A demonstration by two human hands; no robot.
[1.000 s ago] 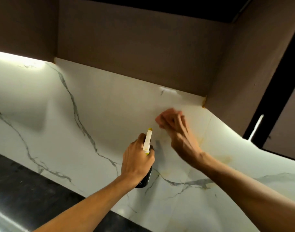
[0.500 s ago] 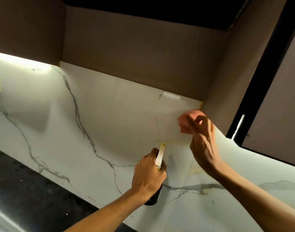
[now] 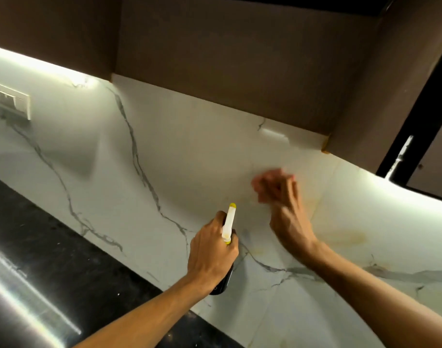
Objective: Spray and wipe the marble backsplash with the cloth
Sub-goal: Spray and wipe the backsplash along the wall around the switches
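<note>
The white marble backsplash with grey veins fills the middle of the view, and yellowish stains mark it at the right. My left hand grips a dark spray bottle with a white and yellow nozzle pointing up at the wall. To its right, my right hand presses a pink cloth against the marble, below the cabinet's underside. The cloth and fingers are motion-blurred, and the hand covers most of the cloth.
Brown upper cabinets overhang the backsplash. A white wall socket sits at the far left. A black stone counter runs along the bottom left. A dark frame stands at the right.
My right hand with the cloth has swept left and down from the cabinet corner across the marble. The spray bottle in my left hand has stayed nearly in place. The view has shifted.
</note>
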